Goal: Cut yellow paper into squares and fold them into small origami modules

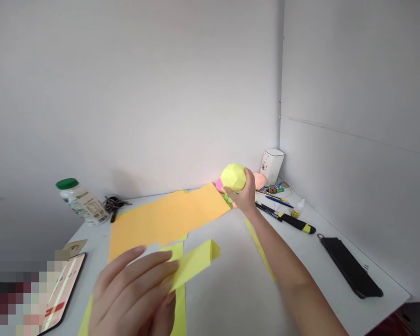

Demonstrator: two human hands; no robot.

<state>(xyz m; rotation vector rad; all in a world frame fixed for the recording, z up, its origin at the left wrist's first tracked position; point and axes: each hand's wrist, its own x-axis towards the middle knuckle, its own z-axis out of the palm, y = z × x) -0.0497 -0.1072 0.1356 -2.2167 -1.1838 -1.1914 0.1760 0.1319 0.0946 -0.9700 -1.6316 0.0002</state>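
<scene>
In the near middle, my left hand (136,289) is closed around a folded yellow paper strip (194,265), whose creased end sticks out to the right. My right hand (244,193) reaches to the back of the table and grips a faceted yellow paper ball (233,177). Pink paper (219,185) and green folded pieces (228,199) show around the ball, and a salmon-coloured paper shape (260,180) sits just behind my wrist. A large orange sheet (168,212) lies between the hands, with yellow paper (179,303) partly under my left hand.
At left stand a white bottle with a green cap (86,205), keys (115,205) and a phone (65,294). On the right lie a utility knife (297,223), pens (279,201), a small glue bottle (297,208) and a black case (350,267). A white box (272,167) fills the corner.
</scene>
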